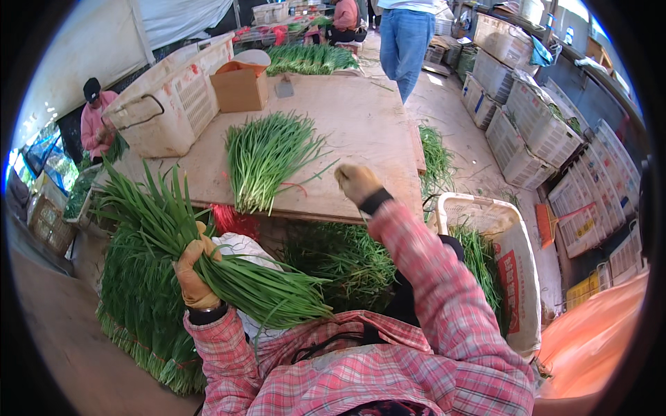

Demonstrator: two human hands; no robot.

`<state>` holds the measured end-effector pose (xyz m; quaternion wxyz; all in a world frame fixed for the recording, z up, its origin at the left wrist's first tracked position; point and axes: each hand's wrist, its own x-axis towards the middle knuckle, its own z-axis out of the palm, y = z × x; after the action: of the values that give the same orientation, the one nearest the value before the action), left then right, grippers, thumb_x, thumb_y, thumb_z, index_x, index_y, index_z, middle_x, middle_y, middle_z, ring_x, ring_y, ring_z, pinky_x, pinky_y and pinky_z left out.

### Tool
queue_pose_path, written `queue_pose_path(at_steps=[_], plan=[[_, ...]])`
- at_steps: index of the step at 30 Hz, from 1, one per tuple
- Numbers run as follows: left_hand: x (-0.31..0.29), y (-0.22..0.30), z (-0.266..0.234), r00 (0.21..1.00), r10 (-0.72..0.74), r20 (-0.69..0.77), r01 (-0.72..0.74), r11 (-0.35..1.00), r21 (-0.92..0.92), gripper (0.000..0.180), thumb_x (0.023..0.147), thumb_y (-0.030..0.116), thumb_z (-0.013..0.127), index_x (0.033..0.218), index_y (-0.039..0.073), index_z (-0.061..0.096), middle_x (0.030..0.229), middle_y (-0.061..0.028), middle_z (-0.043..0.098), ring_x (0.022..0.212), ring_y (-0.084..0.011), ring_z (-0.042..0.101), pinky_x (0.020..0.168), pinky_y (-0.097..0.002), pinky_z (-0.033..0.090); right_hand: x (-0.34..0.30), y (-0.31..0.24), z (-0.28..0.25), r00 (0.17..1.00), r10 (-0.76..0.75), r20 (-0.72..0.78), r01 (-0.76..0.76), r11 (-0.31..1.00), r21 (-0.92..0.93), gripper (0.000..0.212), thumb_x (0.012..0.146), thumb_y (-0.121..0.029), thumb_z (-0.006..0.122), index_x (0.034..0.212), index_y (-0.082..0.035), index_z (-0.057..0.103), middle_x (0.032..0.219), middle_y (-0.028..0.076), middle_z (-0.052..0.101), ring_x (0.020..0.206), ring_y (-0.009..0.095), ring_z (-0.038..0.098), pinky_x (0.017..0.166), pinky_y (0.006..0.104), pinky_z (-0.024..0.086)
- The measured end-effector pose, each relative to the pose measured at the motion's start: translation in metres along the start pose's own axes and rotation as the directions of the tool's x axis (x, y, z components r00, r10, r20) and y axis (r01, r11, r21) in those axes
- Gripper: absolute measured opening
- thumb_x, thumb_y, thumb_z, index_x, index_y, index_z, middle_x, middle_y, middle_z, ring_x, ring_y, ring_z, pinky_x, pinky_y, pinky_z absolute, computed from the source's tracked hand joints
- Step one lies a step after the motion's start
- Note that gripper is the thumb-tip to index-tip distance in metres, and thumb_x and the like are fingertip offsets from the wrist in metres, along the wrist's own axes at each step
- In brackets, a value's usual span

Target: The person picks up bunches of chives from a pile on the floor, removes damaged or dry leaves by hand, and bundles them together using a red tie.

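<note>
My left hand (pixel 197 269), in a tan glove, is wrapped round the middle of a bunch of garlic chives (pixel 260 288). Its leaves spread to both sides of my fist, over my lap and to the upper left. My right hand (pixel 357 183), gloved too, is closed above the table's front part. Whatever its fingers hold, if anything, is hidden. A loose chive leaf lies just left of it. On the wooden table (pixel 368 114) lies a pile of garlic chives (pixel 267 156), pale stem ends toward me, with a thin red tie (pixel 296 186) beside it.
Tied chive bunches (pixel 139 305) are stacked at my left; loose chives (pixel 340 263) lie below the table. A white basket (pixel 522 277) stands at my right. A crate (pixel 173 100) and cardboard box (pixel 239 90) sit on the table. A person in jeans (pixel 408 41) stands beyond it.
</note>
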<state>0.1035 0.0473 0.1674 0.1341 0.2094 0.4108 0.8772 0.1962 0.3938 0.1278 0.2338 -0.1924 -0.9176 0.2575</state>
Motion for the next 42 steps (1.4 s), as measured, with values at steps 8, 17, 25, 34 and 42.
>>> queue_pose_path(at_steps=[8,17,25,34,42], plan=[[0.02,-0.024,0.096,0.857,-0.127,0.499,-0.153,0.862,0.483,0.012,0.078,0.014,0.056,0.08,0.003,0.055,0.076,-0.0062,0.057,0.067,-0.0143,0.053,0.064,-0.0244,0.042,-0.113,-0.103,0.013,0.887,-0.418,0.195,0.098,0.584,0.805,0.113,0.055,-0.041,0.085,0.14,-0.001,0.023,0.136,0.015,0.038,0.128,0.024,0.034,0.105,0.0354,0.029],[0.076,-0.076,0.191,0.594,0.032,0.804,-0.716,0.476,0.51,0.022,0.085,0.021,0.053,0.075,0.004,0.061,0.065,-0.0104,0.063,0.059,-0.0202,0.063,0.052,-0.0326,0.047,-0.078,-0.066,0.002,0.977,-0.176,0.122,-0.094,0.158,0.983,0.031,0.068,0.002,0.061,0.099,0.006,0.062,0.072,0.007,0.055,0.066,0.011,0.052,0.061,0.0204,0.041],[0.106,-0.157,0.088,0.41,-0.597,0.689,0.479,0.784,0.395,0.074,0.089,0.063,0.031,0.136,0.005,0.034,0.13,-0.0152,0.048,0.116,-0.0255,0.048,0.099,-0.0391,0.037,-0.049,0.03,-0.007,0.968,-0.25,0.019,-0.117,-0.383,0.916,0.069,0.073,-0.019,0.066,0.129,0.007,0.035,0.099,0.012,0.056,0.085,0.021,0.058,0.077,0.0337,0.05],[-0.018,-0.228,0.019,0.263,-0.722,0.64,0.954,0.292,-0.062,0.07,0.079,0.055,0.058,0.127,0.005,0.046,0.118,-0.0123,0.058,0.106,-0.0259,0.057,0.092,-0.0437,0.045,-0.008,0.083,0.037,0.822,0.42,0.384,-0.522,0.289,0.802,0.053,0.091,-0.044,0.049,0.12,0.001,0.049,0.11,0.015,0.06,0.091,0.017,0.062,0.077,0.0342,0.051],[-0.026,-0.236,0.019,0.26,-0.852,0.455,0.965,0.221,-0.14,0.043,0.081,0.022,0.067,0.116,0.002,0.053,0.106,-0.0126,0.063,0.094,-0.0253,0.063,0.085,-0.0416,0.05,-0.152,0.047,0.053,0.746,0.459,0.482,-0.49,-0.111,0.865,0.053,0.092,-0.052,0.041,0.117,-0.006,0.053,0.113,0.008,0.058,0.096,0.019,0.058,0.082,0.0365,0.047]])
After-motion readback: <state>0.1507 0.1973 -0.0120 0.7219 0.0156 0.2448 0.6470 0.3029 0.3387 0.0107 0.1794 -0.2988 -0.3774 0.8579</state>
